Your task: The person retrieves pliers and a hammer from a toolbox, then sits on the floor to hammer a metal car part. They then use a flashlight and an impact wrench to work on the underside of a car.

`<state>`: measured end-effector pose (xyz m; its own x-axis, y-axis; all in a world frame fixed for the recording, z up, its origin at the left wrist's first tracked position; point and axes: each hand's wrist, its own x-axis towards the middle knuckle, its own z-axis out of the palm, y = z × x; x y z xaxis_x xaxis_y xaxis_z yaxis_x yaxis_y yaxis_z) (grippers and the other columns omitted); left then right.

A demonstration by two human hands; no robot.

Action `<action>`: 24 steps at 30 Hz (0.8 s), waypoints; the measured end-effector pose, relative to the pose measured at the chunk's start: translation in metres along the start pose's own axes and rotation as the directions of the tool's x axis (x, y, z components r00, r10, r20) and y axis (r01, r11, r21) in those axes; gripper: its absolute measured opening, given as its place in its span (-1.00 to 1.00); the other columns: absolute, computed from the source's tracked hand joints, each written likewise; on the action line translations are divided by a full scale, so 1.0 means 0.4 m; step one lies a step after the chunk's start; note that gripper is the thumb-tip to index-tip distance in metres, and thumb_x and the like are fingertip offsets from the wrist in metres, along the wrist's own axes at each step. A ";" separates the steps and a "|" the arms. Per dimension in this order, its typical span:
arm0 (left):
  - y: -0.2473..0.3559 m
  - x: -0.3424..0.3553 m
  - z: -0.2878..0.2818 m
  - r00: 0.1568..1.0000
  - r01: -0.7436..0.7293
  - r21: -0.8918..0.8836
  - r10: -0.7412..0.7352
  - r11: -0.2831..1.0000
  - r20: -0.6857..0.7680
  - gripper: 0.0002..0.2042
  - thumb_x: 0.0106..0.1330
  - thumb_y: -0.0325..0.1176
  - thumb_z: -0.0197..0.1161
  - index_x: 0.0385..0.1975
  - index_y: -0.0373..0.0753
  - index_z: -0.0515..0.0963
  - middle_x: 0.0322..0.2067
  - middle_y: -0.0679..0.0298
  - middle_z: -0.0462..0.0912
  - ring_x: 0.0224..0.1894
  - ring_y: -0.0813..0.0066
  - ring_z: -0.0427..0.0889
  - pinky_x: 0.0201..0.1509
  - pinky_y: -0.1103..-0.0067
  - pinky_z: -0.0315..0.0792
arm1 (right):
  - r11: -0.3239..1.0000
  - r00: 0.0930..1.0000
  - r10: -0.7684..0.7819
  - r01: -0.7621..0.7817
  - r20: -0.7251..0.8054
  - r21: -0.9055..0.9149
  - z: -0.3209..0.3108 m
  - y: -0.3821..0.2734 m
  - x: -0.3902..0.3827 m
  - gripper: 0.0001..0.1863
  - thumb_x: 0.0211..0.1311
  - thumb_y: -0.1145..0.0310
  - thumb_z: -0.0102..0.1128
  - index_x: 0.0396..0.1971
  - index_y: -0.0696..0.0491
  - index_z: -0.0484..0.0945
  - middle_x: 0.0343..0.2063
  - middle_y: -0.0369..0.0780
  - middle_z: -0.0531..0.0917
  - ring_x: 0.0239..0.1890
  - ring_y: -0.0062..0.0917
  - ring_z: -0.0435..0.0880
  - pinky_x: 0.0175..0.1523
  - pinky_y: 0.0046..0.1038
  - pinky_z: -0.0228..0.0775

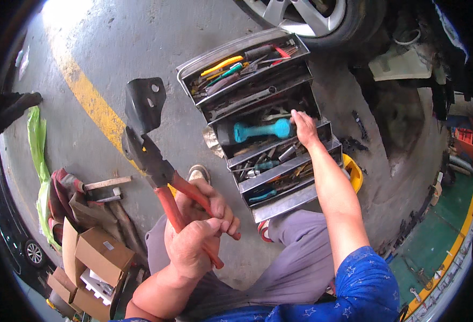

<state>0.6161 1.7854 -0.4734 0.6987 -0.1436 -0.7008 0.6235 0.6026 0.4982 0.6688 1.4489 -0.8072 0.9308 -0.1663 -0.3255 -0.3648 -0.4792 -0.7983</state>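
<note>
My left hand (196, 231) is closed round the red handles of a large pair of pliers (174, 206), raised over the floor. At the pliers' dark jaws is a black metal bracket (144, 104) with holes in it; whether the jaws clamp it I cannot tell. My right hand (304, 129) reaches to the right end of the middle compartment of an open metal toolbox (287, 206). Its fingers are curled together beside a thin metal tool (276, 116), and what they pinch is hidden. A turquoise dumbbell-shaped tool (263, 130) lies in that compartment, left of the hand.
The toolbox's upper tray holds a yellow-handled tool (223, 65) and several others. A car wheel (311, 19) stands beyond it, and a yellow container (353, 173) sits to its right. Cardboard boxes (105, 255), a hammer (107, 183) and cloth lie at the left.
</note>
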 end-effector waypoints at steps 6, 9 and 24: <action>0.017 0.048 0.000 0.987 -0.045 -0.060 0.053 0.997 0.150 -0.57 0.02 -0.52 0.12 -0.04 -0.29 0.26 -0.37 0.22 0.34 -0.35 0.40 0.39 -0.23 0.40 0.38 | 0.872 0.964 0.248 -0.177 0.100 -0.456 0.022 0.015 0.149 -0.46 0.04 0.04 0.38 -0.10 0.15 0.61 -0.09 0.06 0.66 0.01 -0.14 0.65 0.11 -0.24 0.47; 0.018 0.099 0.010 0.970 -0.130 -0.059 0.139 0.990 0.200 -0.55 0.02 -0.53 0.11 -0.02 -0.28 0.26 -0.37 0.23 0.34 -0.35 0.40 0.39 -0.23 0.40 0.38 | 0.666 0.865 0.473 -0.225 0.169 -0.711 0.066 -0.104 0.212 -0.40 -0.09 0.11 0.44 0.00 0.08 0.64 0.09 -0.01 0.59 0.15 -0.20 0.59 0.22 -0.27 0.43; -0.186 0.311 0.124 0.847 -0.337 0.042 0.283 0.941 0.450 -0.59 -0.02 -0.45 0.06 -0.08 -0.26 0.32 -0.40 0.27 0.34 -0.45 0.51 0.38 -0.36 0.51 0.38 | 0.440 0.690 0.545 0.249 0.477 -0.863 0.063 -0.090 0.268 -0.51 0.01 0.00 0.35 -0.06 -0.09 0.71 -0.03 -0.28 0.71 0.05 -0.40 0.66 0.14 -0.20 0.47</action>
<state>0.6741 1.6838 -0.5725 0.9263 -0.3037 -0.2229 0.3656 0.5820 0.7263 0.7810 1.4700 -0.8261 0.4323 0.0353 -0.9011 0.0909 -0.9959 0.0046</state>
